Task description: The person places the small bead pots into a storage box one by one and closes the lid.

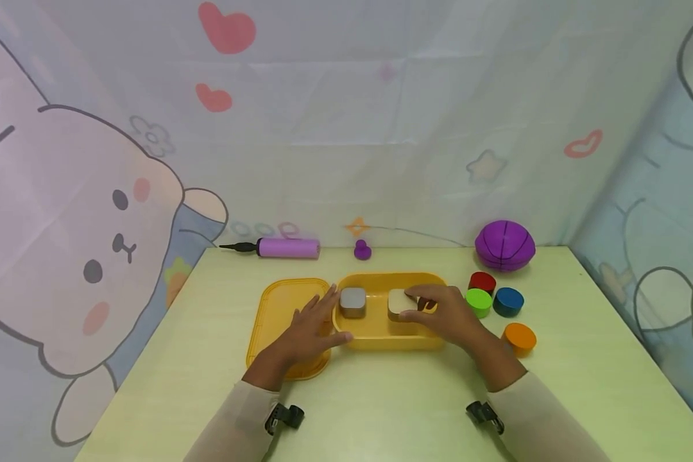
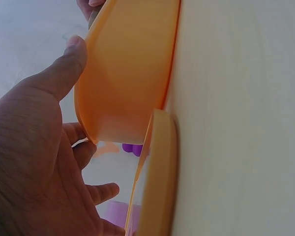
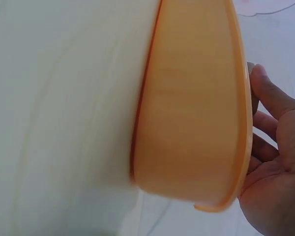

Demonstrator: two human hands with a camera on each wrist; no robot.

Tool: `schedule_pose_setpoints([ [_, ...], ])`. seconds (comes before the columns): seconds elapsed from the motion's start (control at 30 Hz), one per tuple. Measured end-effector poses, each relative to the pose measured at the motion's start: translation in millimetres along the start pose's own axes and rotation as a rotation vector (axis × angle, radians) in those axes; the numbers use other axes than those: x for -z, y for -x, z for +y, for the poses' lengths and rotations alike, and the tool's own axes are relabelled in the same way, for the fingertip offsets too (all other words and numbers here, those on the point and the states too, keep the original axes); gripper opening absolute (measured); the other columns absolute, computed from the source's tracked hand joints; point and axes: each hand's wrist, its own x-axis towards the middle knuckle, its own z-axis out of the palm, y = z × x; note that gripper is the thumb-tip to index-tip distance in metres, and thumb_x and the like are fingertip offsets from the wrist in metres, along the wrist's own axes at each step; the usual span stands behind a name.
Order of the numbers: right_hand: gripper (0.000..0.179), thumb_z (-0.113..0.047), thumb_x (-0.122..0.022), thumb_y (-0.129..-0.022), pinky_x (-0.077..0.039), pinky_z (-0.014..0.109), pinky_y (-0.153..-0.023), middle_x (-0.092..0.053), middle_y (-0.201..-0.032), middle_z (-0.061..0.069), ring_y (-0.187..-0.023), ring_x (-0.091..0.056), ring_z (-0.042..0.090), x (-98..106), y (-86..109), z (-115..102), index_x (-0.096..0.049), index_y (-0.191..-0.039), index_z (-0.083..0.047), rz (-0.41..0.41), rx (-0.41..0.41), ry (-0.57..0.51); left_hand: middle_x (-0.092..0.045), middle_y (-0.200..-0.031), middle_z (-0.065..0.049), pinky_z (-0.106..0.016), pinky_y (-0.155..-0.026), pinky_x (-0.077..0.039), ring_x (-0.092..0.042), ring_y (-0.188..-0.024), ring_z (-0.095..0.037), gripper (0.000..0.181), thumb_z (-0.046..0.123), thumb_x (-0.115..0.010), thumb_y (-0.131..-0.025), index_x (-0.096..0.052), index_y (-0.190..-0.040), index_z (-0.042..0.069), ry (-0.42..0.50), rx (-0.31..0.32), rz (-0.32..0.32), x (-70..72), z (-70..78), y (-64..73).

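1. Pinching the pale block [image 1: 399, 304] with the right hand [image 1: 447, 314], over the right half of the yellow box [image 1: 389, 343].
2. Touching its left end with the spread left hand [image 1: 309, 332].
3. Lying lengthwise left to right, box mouth upward.

The yellow box [image 1: 393, 344] looked to me like smooth plastic, slightly glossy; the lid [image 1: 277, 308], similar smooth plastic. The tabletop [image 1: 381, 404] presented a smooth surface with faint wood-like grain. The backdrop [image 1: 346, 167] was creased, printed cloth; the sleeves [image 1: 231, 420], matt cloth.
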Motion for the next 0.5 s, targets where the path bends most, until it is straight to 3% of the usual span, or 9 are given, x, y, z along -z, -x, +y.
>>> schedule_pose_setpoints([
  [0.33,0.046,-0.024,-0.094,-0.087,-0.06,0.027,-0.078,-0.083,-0.11,0.009,-0.085,-0.069,0.014,-19.3,-12.7,-11.2,-0.082,-0.127,-0.004,-0.053,0.005,-0.028,-0.003,-0.186,0.009,-0.085,-0.127,0.006,-0.002,-0.173,-0.043,0.101,0.065,-0.069,-0.1,-0.013,-0.177,0.032,0.005,-0.003,0.004,0.5,-0.5,-1.3],
  [0.5,0.044,-0.028,-0.094,-0.088,-0.057,0.024,-0.071,-0.083,-0.105,0.006,-0.08,-0.066,0.011,-29.4,-18.7,-16.8,-0.083,-0.126,-0.007,-0.1,-0.002,-0.042,-0.002,-0.185,0.01,-0.083,-0.127,0.007,-0.001,-0.173,-0.043,0.101,0.064,-0.069,-0.101,-0.011,-0.177,0.032,0.012,0.001,-0.004,1.1,1.0,0.0],
])
